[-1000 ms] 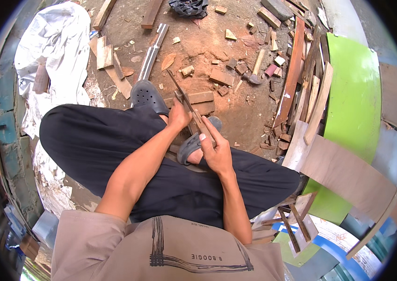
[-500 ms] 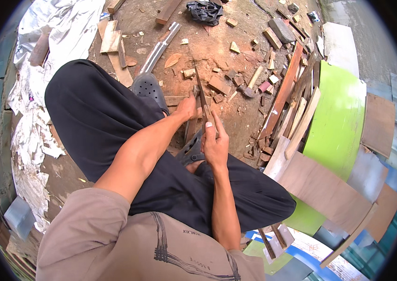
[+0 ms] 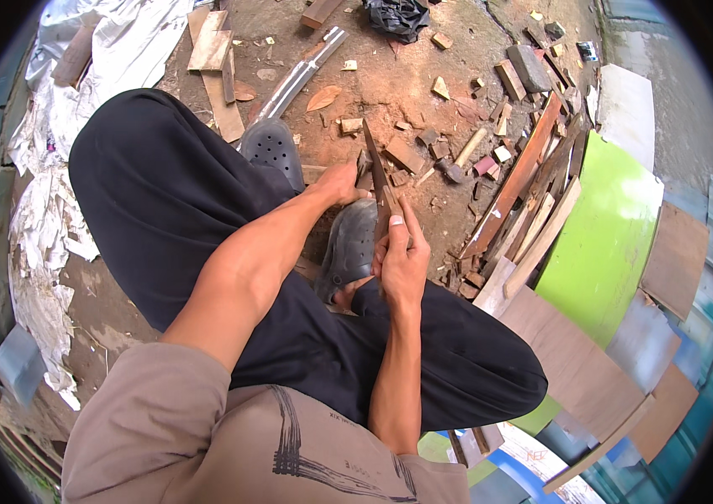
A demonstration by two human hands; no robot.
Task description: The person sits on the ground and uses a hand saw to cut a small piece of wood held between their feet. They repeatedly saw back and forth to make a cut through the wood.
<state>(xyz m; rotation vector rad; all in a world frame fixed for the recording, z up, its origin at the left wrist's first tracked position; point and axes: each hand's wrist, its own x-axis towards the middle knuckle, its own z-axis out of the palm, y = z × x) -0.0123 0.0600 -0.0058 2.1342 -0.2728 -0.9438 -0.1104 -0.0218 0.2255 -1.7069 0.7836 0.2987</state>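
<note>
My right hand [image 3: 404, 256] is closed round the wooden handle of a handsaw [image 3: 376, 164]. Its narrow, dark, pointed blade slants up and away from me. Just left of the blade, my left hand [image 3: 341, 183] is closed on a wood strip [image 3: 364, 170], whose far end shows past my fingers; the rest is hidden. Close by the blade's left side is the grey clog [image 3: 352, 239] on my right foot, its toe close to my left hand. The other grey clog [image 3: 272, 151], on my left foot, rests farther to the left.
A hammer [image 3: 461, 160] lies among wood offcuts to the right of the saw. Wood strips [image 3: 514, 181] and a lime-green panel [image 3: 604, 235] lean farther right. A black plastic bag [image 3: 398, 18] sits at the far side, a white sheet [image 3: 134, 50] at the far left.
My right foot has moved forward, and its clog now covers where the wood strip's near part showed. The saw and both hands stay close together; the whole view has shifted slightly.
</note>
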